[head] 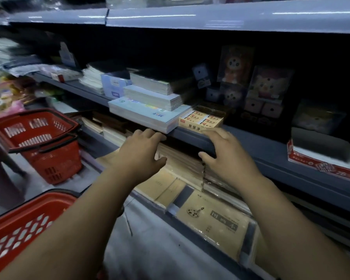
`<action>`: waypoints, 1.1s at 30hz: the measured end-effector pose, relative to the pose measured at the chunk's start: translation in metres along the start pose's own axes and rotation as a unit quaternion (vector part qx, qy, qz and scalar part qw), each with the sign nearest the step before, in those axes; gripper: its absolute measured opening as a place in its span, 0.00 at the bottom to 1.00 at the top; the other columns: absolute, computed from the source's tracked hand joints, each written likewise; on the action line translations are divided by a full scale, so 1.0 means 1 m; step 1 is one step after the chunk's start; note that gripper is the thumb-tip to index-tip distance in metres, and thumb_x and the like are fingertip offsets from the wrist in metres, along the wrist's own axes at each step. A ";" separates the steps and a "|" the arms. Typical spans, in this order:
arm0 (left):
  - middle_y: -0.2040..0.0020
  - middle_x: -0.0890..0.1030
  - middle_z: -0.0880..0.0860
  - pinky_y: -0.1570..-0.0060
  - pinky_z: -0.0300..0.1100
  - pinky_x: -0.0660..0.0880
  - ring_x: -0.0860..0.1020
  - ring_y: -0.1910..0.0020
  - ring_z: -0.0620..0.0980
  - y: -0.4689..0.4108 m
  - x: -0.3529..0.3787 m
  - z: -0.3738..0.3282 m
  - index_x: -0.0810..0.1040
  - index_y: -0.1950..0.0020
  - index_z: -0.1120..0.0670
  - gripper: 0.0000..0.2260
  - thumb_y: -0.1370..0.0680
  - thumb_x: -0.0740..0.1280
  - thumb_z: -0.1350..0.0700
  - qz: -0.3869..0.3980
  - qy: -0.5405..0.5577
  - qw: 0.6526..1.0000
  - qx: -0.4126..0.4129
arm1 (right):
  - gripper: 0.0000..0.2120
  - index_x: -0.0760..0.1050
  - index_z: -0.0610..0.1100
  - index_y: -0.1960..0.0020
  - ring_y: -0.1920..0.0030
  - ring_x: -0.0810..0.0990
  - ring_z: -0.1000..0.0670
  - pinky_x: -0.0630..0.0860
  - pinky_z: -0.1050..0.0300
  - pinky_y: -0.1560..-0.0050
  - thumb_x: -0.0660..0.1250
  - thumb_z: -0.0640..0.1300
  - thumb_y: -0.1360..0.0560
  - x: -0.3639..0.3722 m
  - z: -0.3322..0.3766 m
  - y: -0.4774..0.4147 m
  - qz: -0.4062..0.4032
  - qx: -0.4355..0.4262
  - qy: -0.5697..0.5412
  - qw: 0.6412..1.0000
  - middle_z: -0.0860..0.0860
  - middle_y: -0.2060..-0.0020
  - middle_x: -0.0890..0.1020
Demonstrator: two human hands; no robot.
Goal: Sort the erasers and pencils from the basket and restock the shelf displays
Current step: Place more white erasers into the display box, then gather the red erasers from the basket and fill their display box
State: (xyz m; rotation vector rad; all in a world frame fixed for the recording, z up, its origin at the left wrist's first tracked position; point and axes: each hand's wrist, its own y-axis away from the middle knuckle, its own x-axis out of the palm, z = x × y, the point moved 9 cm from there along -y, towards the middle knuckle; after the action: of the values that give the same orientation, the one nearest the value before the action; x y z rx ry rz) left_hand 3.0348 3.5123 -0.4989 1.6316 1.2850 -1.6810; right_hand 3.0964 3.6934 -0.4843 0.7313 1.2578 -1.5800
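The long grey metal shelf (261, 146) runs across the view, with a lower shelf of brown paper-covered notebooks (182, 164) beneath it. Two red plastic shopping baskets sit at the left: one close at the lower left corner (45, 205), the other further back (55, 154). What they hold cannot be made out. On the grey shelf, a stack of pale blue-covered notebooks (146, 116) overhangs the front edge. Just beside it on the right stands the yellow-and-orange cardboard box of erasers (202, 119), right at the front edge. No pencils can be seen. The left hand (139, 152) reaches to the shelf's front edge under the notebook stack, its fingers (152, 134) loosely spread and holding nothing. The right hand (226, 156) has its fingers (212, 132) apart and extended to the foot of the eraser box, apparently touching it. The step in hand looks like seating or squaring the eraser box in its display spot. The next move probably calls for a gentle push back from the edge. The notebooks hem the box in on the left, while the shelf to its right offers open room.
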 end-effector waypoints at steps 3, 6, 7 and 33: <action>0.31 0.74 0.51 0.35 0.53 0.71 0.70 0.33 0.56 0.029 -0.014 0.024 0.70 0.26 0.47 0.28 0.24 0.70 0.41 0.015 -0.001 0.999 -0.035 | 0.28 0.66 0.47 0.24 0.28 0.67 0.49 0.66 0.51 0.28 0.68 0.50 0.21 0.012 0.049 0.003 0.019 -0.047 0.019 0.999 0.52 0.27 0.69; 0.30 0.73 0.51 0.35 0.53 0.71 0.69 0.32 0.56 0.060 -0.024 0.049 0.69 0.25 0.46 0.29 0.24 0.72 0.42 0.025 -0.008 0.997 -0.071 | 0.29 0.64 0.50 0.23 0.29 0.68 0.48 0.67 0.51 0.30 0.67 0.52 0.21 0.039 0.099 0.003 0.058 -0.096 0.025 0.993 0.53 0.27 0.69; 0.30 0.73 0.51 0.36 0.53 0.71 0.69 0.32 0.56 0.070 -0.026 0.057 0.69 0.25 0.46 0.29 0.24 0.71 0.42 0.026 -0.014 0.996 -0.080 | 0.29 0.64 0.51 0.23 0.29 0.68 0.48 0.67 0.51 0.30 0.67 0.53 0.22 0.049 0.113 0.003 0.071 -0.106 0.023 0.991 0.53 0.27 0.68; 0.35 0.78 0.54 0.40 0.50 0.76 0.77 0.38 0.55 0.380 0.024 0.340 0.73 0.27 0.52 0.26 0.24 0.74 0.50 0.281 -0.031 0.906 -0.314 | 0.34 0.63 0.47 0.23 0.29 0.71 0.45 0.70 0.51 0.31 0.72 0.52 0.24 0.328 0.416 0.096 0.409 -0.466 0.039 0.784 0.47 0.29 0.70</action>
State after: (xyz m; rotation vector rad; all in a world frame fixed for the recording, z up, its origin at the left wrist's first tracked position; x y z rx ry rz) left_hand 3.1771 3.0576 -0.6826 1.3475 1.0323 -0.8419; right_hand 3.1080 3.1947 -0.6874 0.5404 1.3095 -0.1328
